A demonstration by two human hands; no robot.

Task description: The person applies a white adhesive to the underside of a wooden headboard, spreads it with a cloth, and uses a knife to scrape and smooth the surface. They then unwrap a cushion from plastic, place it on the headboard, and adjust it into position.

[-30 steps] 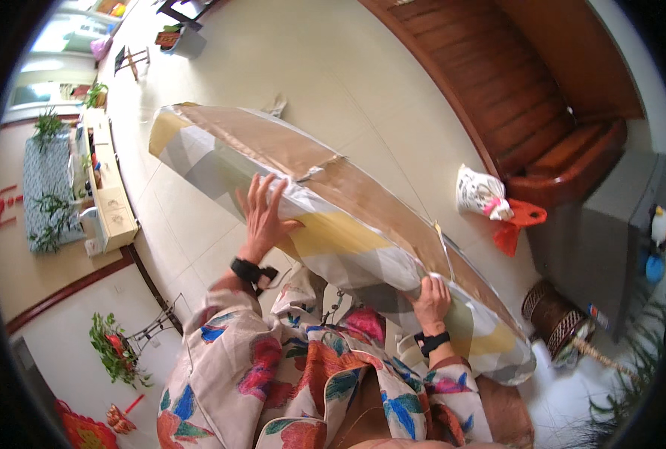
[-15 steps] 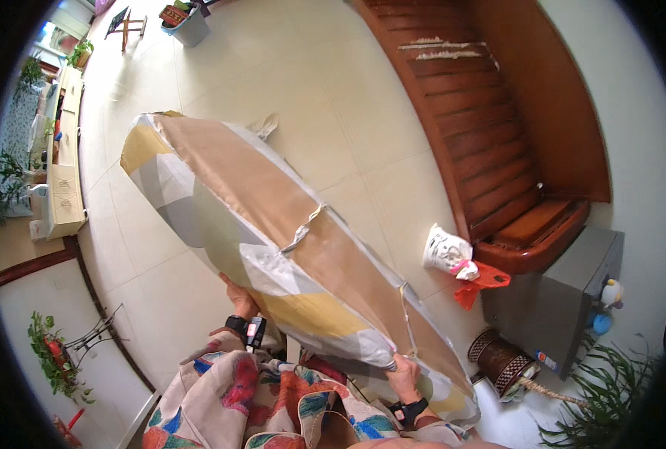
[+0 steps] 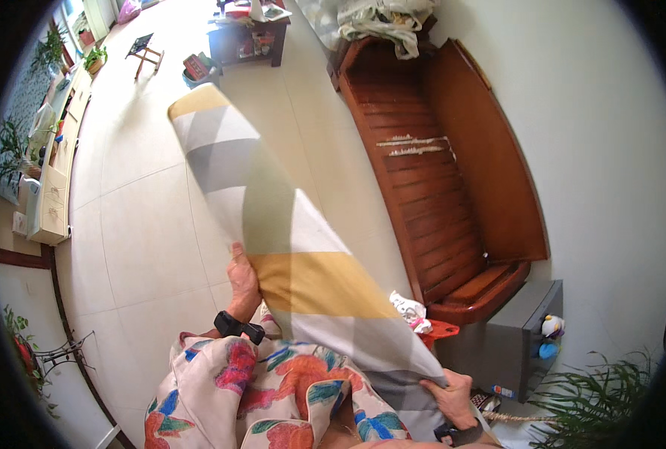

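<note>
Between both hands, board (image 3: pixel 273 224) now flipped.

Matt cloth-covered board (image 3: pixel 273 224), glossy tiled floor (image 3: pixel 138 239), polished, probably wooden bench (image 3: pixel 438 187)

- Long reddish-brown slatted wooden bench (image 3: pixel 452 172) against white wall.
- Grey metal cabinet (image 3: pixel 509 352) just beside bench end.
- Green leafy potted plant (image 3: pixel 598 396), lower right.
- Cream low sideboard (image 3: pixel 52 202) along left wall.
- Pale tiled floor (image 3: pixel 138 224).
</note>
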